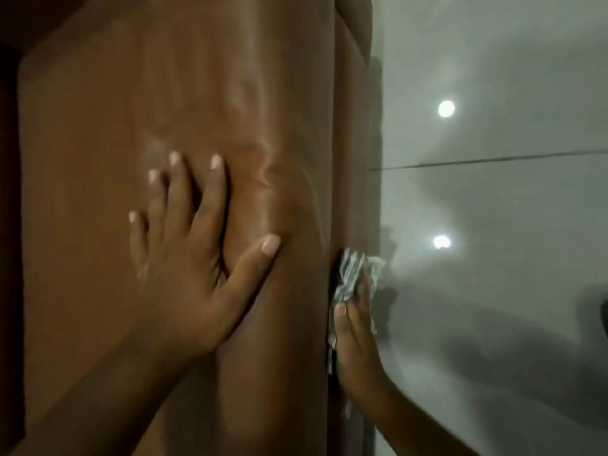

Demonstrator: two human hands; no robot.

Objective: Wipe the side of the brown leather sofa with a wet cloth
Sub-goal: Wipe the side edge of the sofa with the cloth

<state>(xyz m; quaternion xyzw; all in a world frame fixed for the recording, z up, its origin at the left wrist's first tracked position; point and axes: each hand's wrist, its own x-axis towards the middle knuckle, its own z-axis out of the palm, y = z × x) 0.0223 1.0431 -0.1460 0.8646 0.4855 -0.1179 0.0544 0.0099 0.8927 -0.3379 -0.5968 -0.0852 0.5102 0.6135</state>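
The brown leather sofa (pixel 164 93) fills the left and middle of the head view, its padded top surface wrinkled and shiny. My left hand (pixel 184 255) lies flat on that surface with fingers spread, pressing a dent into the leather. My right hand (pixel 353 330) presses a striped grey-and-white cloth (pixel 352 274) against the sofa's side at its right edge. The cloth bunches above my fingertips and a strip of it hangs beside my palm. Most of the sofa's side is hidden from this angle.
A glossy grey tiled floor (pixel 493 192) lies to the right of the sofa, with a dark grout line and two bright reflections of ceiling lights. A dark shape (pixel 604 311) shows at the right frame edge. A dark area borders the sofa on the far left.
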